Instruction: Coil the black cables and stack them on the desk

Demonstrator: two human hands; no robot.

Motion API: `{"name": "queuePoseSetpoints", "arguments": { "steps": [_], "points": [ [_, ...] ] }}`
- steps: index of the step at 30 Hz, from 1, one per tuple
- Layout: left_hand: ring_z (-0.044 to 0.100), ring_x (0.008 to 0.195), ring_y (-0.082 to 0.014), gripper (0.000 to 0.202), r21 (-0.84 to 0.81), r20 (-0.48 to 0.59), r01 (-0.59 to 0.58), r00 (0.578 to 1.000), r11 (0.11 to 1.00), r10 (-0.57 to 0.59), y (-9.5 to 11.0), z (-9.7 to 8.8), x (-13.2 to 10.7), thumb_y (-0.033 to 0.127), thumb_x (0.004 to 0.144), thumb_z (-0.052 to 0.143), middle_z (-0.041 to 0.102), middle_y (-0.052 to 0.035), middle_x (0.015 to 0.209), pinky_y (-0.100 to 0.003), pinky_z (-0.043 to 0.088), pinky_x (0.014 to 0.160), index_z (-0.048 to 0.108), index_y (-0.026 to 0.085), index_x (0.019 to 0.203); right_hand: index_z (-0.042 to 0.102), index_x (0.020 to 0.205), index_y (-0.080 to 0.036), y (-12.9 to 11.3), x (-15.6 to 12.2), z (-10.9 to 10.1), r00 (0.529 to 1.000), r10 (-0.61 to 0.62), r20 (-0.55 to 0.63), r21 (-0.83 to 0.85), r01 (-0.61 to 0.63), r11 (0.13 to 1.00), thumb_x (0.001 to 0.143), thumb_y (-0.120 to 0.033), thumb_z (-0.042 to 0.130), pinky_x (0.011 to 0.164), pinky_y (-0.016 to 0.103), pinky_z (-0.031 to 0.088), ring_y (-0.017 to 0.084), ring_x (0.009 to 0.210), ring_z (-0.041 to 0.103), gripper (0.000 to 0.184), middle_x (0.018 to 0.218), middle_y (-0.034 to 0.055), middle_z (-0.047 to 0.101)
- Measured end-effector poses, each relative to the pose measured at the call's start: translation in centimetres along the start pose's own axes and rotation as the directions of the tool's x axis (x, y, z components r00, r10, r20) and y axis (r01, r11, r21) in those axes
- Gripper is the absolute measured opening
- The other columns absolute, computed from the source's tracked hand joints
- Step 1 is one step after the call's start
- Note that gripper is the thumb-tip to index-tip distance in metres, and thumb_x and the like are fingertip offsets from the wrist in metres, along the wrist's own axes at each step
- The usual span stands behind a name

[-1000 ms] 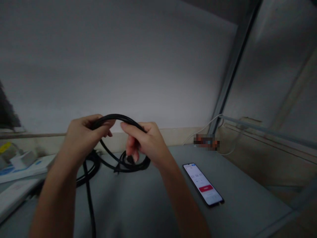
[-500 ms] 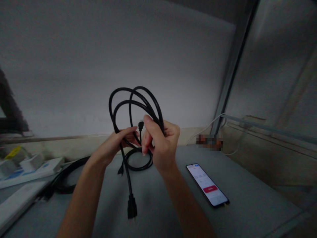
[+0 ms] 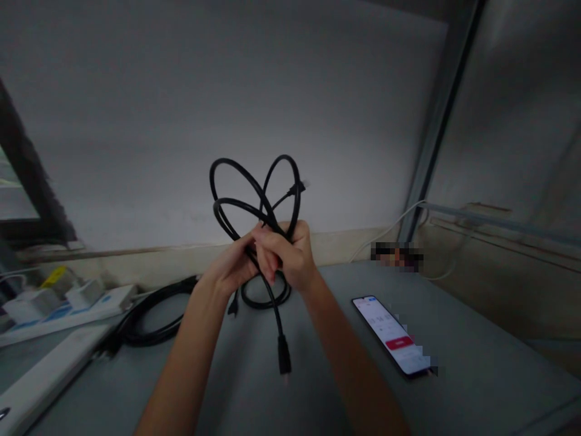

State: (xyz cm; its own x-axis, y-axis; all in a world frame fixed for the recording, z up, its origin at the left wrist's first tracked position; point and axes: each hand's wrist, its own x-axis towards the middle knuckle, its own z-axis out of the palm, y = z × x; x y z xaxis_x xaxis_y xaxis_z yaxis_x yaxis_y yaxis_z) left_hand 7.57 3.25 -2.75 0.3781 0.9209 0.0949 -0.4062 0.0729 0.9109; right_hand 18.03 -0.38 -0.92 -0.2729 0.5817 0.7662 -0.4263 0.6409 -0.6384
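A black cable (image 3: 236, 206) is gathered into loops and held up above the grey table (image 3: 476, 375). My right hand (image 3: 290, 257) is closed round the bunch where the loops cross. My left hand (image 3: 231, 266) presses against the same bunch from the left, fingers pinched on the cord. One plug end (image 3: 284, 356) hangs straight down below my hands. A smaller connector end (image 3: 300, 186) sticks out at the top right of the loops. A small black coil (image 3: 267, 297) lies on the table right behind my hands.
A lit smartphone (image 3: 394, 336) lies on the table to the right, with a white cord (image 3: 385, 233) behind it. A second black cable coil (image 3: 149, 315) lies at the left beside a white power strip (image 3: 59, 309) with adapters plugged in. A wall stands close behind.
My hands have come together on the cable, lifting the loops from near the table into an upright bunch. The plug end now hangs lower and farther right.
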Motion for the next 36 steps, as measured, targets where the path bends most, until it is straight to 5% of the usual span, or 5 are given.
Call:
{"name": "queuePoseSetpoints", "arguments": {
  "steps": [5,11,15,25,36],
  "points": [
    [0.051,0.046,-0.0055,0.02,-0.086,-0.282,-0.208,0.943,0.974,0.177,0.6,-0.4,0.1,0.023,0.083,0.042,0.054,0.0018,0.053,-0.014,0.046,0.049,0.05,0.015,0.067,0.041,0.04,-0.02,2.0,1.4,-0.6,0.982,0.042,-0.184,0.024,-0.038,0.999,0.071,-0.041,0.057,0.043,0.021,0.044,0.009,0.037,0.053,0.041,0.036,-0.006,0.044],
    [0.056,0.053,-0.011,0.023,0.557,-0.402,-0.383,0.653,0.737,0.642,2.2,-1.0,-1.7,0.04,0.078,0.048,0.058,0.0015,0.055,-0.018,0.046,0.054,0.051,0.018,0.084,0.051,0.105,-0.023,1.4,2.0,-1.9,0.903,-0.076,-0.422,-0.184,-0.003,0.983,0.061,-0.04,0.069,0.055,0.025,0.053,0.01,0.056,0.06,0.051,0.072,-0.0036,0.061],
    [0.056,0.056,-0.0111,0.028,0.866,-0.29,-0.213,0.523,0.452,0.802,3.1,-1.7,-3.0,0.04,0.08,0.041,0.059,0.0009,0.055,-0.017,0.039,0.052,0.054,0.02,0.093,0.043,0.124,-0.029,1.1,1.4,-2.5,0.943,-0.24,-0.231,-0.522,0.088,0.848,0.06,-0.035,0.072,0.056,0.024,0.053,0.011,0.064,0.06,0.07,0.103,0.004,0.061],
    [0.055,0.06,-0.0099,0.022,0.919,-0.178,-0.136,0.695,0.371,0.697,4.3,-2.7,-4.2,0.023,0.075,0.04,0.057,0.0015,0.059,-0.019,0.042,0.06,0.055,0.018,0.091,0.047,0.126,-0.029,1.8,1.2,-1.9,0.921,-0.391,-0.001,-0.749,0.258,0.61,0.073,-0.037,0.064,0.061,0.023,0.051,0.012,0.073,0.057,0.056,0.098,0.0035,0.06],
    [0.053,0.043,-0.0102,0.024,0.69,-0.213,-0.279,0.803,0.667,0.556,4.2,-0.6,-4.4,0.031,0.068,0.062,0.053,0.0018,0.044,-0.015,0.039,0.045,0.059,0.015,0.087,0.065,0.097,-0.025,1.9,1.5,-2.4,0.935,-0.333,-0.122,-0.829,0.088,0.552,0.084,-0.028,0.05,0.076,0.032,0.046,0.018,0.083,0.06,0.02,0.088,0.0042,0.064]
  ]
}}
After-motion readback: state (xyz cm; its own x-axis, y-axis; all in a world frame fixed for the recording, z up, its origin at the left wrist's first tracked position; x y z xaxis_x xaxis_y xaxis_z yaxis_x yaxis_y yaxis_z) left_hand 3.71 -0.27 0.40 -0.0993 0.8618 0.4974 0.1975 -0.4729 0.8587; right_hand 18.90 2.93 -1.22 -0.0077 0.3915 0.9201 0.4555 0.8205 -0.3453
